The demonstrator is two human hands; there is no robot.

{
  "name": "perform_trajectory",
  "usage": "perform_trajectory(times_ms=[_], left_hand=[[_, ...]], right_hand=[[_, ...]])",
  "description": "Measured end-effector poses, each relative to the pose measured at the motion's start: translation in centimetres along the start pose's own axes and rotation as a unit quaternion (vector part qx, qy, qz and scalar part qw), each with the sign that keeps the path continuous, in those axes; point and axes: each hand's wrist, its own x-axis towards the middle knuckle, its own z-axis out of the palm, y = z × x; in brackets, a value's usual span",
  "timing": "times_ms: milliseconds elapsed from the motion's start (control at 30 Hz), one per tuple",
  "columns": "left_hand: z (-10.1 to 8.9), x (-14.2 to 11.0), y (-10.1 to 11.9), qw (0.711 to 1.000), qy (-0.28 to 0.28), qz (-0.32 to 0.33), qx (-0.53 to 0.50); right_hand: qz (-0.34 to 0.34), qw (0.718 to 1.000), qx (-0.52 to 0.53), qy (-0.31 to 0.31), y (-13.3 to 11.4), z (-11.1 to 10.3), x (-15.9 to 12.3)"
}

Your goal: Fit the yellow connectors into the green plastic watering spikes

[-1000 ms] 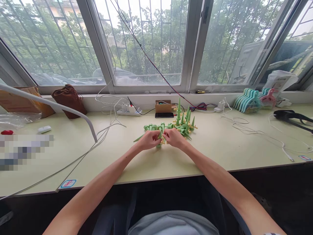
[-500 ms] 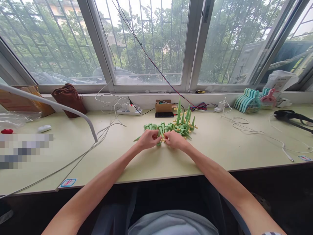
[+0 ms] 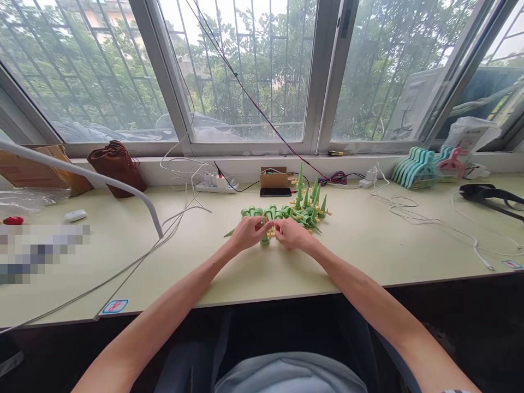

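A heap of green cone-shaped plastic spikes [image 3: 305, 210] with small yellow fittings lies at the middle of the pale green desk [image 3: 360, 245]. My left hand [image 3: 249, 232] is closed round one green spike [image 3: 265, 238], whose pointed end sticks out to the left. My right hand [image 3: 290, 234] pinches a small yellow fitting at the top of that same spike. The fingertips of the two hands meet just in front of the heap.
A black phone [image 3: 275, 192], a small cardboard box [image 3: 273, 178] and a power strip [image 3: 216, 185] with cables lie behind the heap. White cables run left and right. A brown pouch [image 3: 115, 168] stands at the back left, teal hangers [image 3: 413, 168] at the back right.
Both hands have shifted slightly up and towards the heap, still working together on the same spike. Nothing else has moved.
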Motion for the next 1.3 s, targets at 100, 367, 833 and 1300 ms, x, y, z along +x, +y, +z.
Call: perform_trajectory(times_ms=[100, 367, 833, 1300], left_hand=[[0.2, 0.0, -0.1, 1.000, 0.007, 0.010, 0.002], [0.9, 0.0, -0.3, 0.999, 0.041, 0.018, -0.017], [0.6, -0.1, 0.7, 0.997, 0.045, 0.021, -0.056], [0.7, 0.0, 0.6, 0.995, 0.049, 0.003, -0.081]], right_hand=[[0.006, 0.999, 0.023, 0.031, -0.1, -0.1, 0.0], [-0.048, 0.988, 0.111, 0.099, -0.4, -0.2, 0.1], [-0.124, 0.970, 0.142, 0.154, -0.9, -0.5, 0.2], [-0.108, 0.972, 0.163, 0.131, -0.4, -0.2, 0.3]])
